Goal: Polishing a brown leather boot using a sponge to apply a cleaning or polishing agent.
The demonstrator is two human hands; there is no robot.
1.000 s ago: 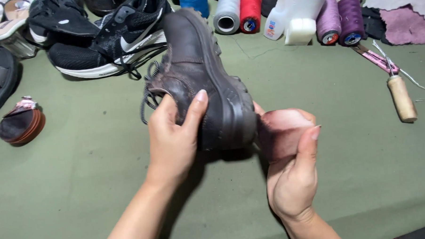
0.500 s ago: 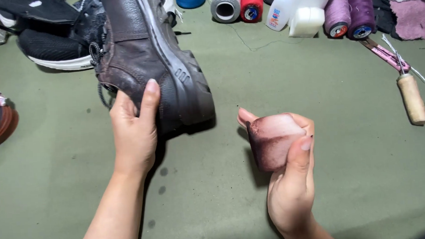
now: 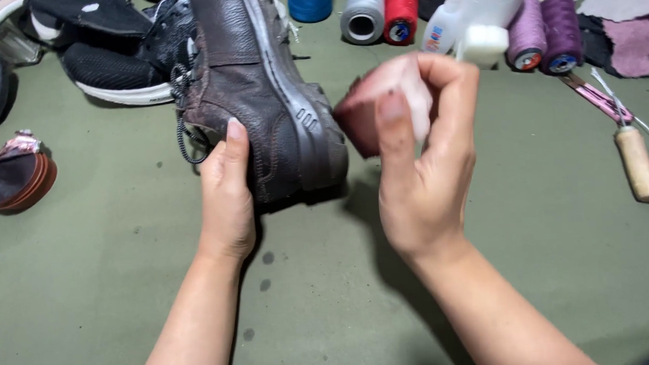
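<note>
1. Nearest, two bare forearms rose from the bottom edge over the olive green table cover, both cut off by the frame before the elbow.
2. The left hand gripped the brown leather shoe at its near end, thumb pressed up the leather side; the other fingers were hidden behind the shoe.
3. The shoe lay tipped on its side, grey sole edge facing right, a dark lace looping out on its left; its far end was cut off by the top edge.
4. The right hand was raised just right of the shoe, thumb and fingers pinched shut on a small reddish-pink piece. It was motion-blurred and partly covered by the fingers, so its kind was hard to make out, and whether it touched the sole could not be told.
5. Half a second before, that hand had been lower and nearer, apart from the shoe; it had since come up beside the sole, while the left hand kept its grip.
6. At the left edge lay a round brown item, partly out of frame.
7. On the right lay a wooden-handled tool.
8. Farther left, a black sneaker sat partly behind the shoe.
9. Farthest, thread spools and a white bottle were cropped by the top edge.
</note>
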